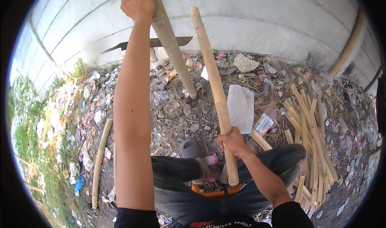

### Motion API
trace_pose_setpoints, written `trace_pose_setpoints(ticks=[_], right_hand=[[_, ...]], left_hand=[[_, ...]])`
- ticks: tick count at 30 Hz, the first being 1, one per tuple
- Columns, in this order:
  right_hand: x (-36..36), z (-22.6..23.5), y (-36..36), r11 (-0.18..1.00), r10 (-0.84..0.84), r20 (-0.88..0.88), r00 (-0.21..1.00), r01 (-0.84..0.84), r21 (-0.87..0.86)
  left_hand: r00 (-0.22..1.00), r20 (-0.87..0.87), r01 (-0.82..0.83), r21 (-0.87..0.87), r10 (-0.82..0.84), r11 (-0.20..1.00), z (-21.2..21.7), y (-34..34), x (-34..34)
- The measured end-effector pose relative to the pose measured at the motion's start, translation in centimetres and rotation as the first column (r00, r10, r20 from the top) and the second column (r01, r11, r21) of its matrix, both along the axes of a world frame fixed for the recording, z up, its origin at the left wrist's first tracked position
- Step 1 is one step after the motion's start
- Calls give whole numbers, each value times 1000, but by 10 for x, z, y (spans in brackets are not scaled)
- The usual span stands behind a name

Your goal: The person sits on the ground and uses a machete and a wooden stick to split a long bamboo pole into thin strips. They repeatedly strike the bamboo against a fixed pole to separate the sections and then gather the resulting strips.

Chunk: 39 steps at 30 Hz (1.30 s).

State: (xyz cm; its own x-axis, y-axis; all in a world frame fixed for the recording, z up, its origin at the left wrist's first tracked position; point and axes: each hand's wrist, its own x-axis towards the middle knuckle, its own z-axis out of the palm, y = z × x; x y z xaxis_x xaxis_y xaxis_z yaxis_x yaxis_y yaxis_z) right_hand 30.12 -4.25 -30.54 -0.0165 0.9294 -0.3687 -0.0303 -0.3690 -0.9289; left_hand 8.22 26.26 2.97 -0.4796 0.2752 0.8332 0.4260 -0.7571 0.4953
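My left hand (137,4) is raised at the top, closed at the upper part of a greenish-grey bamboo pole (173,51). Its fingers are partly hidden. That pole slants down to the littered ground. A dark, long knife blade (181,41) crosses the pole below my hand, passing behind my forearm; whether it is wedged in the pole or behind it, I cannot tell. My right hand (232,142) is wrapped round a tan bamboo stick (213,75) near its lower end. The stick points up and away, its far end in front of the wall.
Split bamboo strips (311,139) lie piled at the right. A single bamboo length (101,163) rests on the left. A pale flat slab (240,109) and a rough stone (245,63) lie among litter before a grey wall (257,30). An orange curved object (215,193) is between my legs.
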Motion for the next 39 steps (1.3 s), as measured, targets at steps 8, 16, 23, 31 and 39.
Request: trace_pose_setpoints(ticks=[8, 16, 23, 31, 39], right_hand=[[50, 17, -9, 913, -393, -319, 862, 408, -21], [52, -47, -17, 812, -550, -293, 782, 583, 32], [57, -79, -7, 828, -561, -364, 744, 505, -245], [39, -127, 1, 800, -579, -420, 699, 389, -456], [33, -125, 4, 752, -642, -450, 621, 394, -529]], left_hand=[[940, 291, 234, -174, -177, 957, 9, -8, -52], [719, 236, 692, -150, -654, 706, 1, -20, -50], [500, 166, 861, -198, -850, 468, 6, 3, -60], [988, -153, 18, 56, -9, 998, -15, -55, 57], [404, -256, 822, -319, -878, 471, -4, -22, 23]])
